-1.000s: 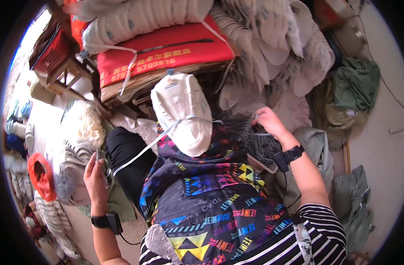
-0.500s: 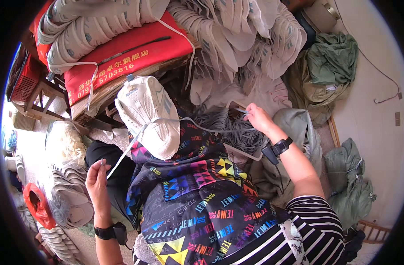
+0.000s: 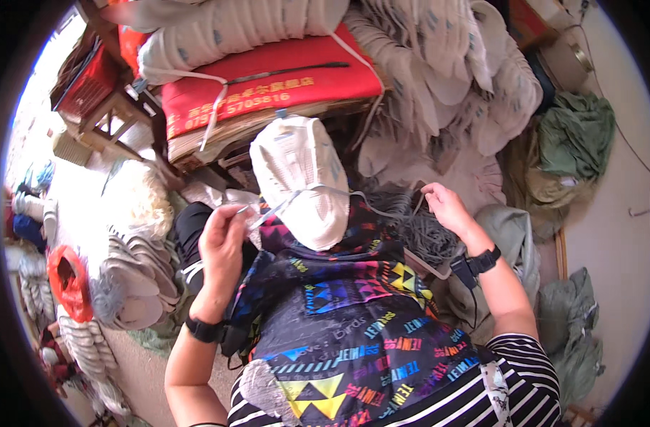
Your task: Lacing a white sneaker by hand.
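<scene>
A white sneaker upper [image 3: 304, 160] rests toe toward me on my lap, over a dark apron with bright prints [image 3: 353, 285]. A thin grey shoelace [image 3: 284, 204] runs across it, with an end out to each side. To the left of the toe, the fingers of my left hand [image 3: 223, 238] are pinched on one end of the lace. Off to the right, my right hand [image 3: 447, 208] pinches the other end above a pale tray [image 3: 426, 265]. That tray holds a tangle of grey shoelaces [image 3: 421, 235].
Ahead stands a low bench with a red cover [image 3: 282, 78], bearing a thin dark tool [image 3: 289, 71] and a row of uppers [image 3: 240, 35]. More uppers [image 3: 439, 78] are heaped at right. Green sacks [image 3: 577, 142] lie farther right; a red bag [image 3: 69, 282] is at left.
The view has shifted, so the scene sits farther right. My left hand has risen toward the sneaker upper with its lace end. My right hand has come a little closer to the upper.
</scene>
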A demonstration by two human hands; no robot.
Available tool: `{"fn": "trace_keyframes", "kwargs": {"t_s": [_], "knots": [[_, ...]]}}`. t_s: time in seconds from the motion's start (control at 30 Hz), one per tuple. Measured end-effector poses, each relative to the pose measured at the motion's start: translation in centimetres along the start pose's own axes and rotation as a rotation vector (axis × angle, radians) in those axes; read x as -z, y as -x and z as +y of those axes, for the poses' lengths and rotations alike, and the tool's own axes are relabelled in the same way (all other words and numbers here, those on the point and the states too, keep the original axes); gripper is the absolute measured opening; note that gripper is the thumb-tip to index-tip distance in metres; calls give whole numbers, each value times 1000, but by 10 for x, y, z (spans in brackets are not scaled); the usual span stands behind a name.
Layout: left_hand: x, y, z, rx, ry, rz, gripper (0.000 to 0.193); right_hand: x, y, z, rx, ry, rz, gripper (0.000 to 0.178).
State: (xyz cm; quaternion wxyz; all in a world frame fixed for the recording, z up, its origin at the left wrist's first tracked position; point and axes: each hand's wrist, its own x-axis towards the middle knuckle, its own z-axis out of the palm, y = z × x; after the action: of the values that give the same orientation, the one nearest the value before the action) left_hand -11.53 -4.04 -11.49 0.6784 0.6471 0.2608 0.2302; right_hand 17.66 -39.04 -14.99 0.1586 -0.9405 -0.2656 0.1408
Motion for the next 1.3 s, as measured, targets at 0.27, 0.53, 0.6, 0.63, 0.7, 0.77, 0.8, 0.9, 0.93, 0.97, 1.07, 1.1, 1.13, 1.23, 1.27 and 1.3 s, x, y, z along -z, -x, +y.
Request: {"fn": "trace_keyframes", "kwargs": {"t_s": [0.27,0.53,0.6,0.63,0.7,0.77,0.8,0.9,0.93,0.97,1.07,1.1,1.13,1.23,1.27,1.3], "knots": [[-37,-16,-1,60,-38,-45,15,22,-12,-170,238,-1040,-221,20],[-50,-10,11,175,-164,-55,19,8,-19,-202,251,-891,-376,13],[-50,-10,15,231,-116,-58,20,9,-21,-204,259,-858,-383,13],[-49,-10,12,221,-102,-67,20,8,-22,-206,263,-885,-397,14],[-49,-11,7,211,-88,-74,20,9,-21,-209,268,-912,-413,15],[-50,-10,4,175,-14,-89,19,13,-19,-214,434,-557,-217,15],[-51,-10,5,178,-14,-84,19,14,-18,-216,436,-557,-222,15],[-54,-11,14,199,12,-119,14,14,-16,-222,812,30,139,12],[-55,-12,18,228,26,-113,14,14,-16,-224,814,30,138,12],[-56,-13,20,257,39,-108,14,15,-17,-225,831,79,105,13],[-57,-16,18,257,40,-86,11,24,-20,-230,836,59,10,14],[-57,-16,18,258,40,-83,11,26,-23,-231,819,-11,-50,14],[-57,-17,17,272,36,-89,12,26,-27,-230,819,-11,-50,14],[-62,-19,16,257,30,-80,12,24,-37,-228,792,-256,-215,14],[-63,-20,15,228,28,-66,11,25,-39,-228,751,-285,-287,13],[-62,-19,13,229,27,-64,11,28,-40,-229,709,-314,-358,13]]}}
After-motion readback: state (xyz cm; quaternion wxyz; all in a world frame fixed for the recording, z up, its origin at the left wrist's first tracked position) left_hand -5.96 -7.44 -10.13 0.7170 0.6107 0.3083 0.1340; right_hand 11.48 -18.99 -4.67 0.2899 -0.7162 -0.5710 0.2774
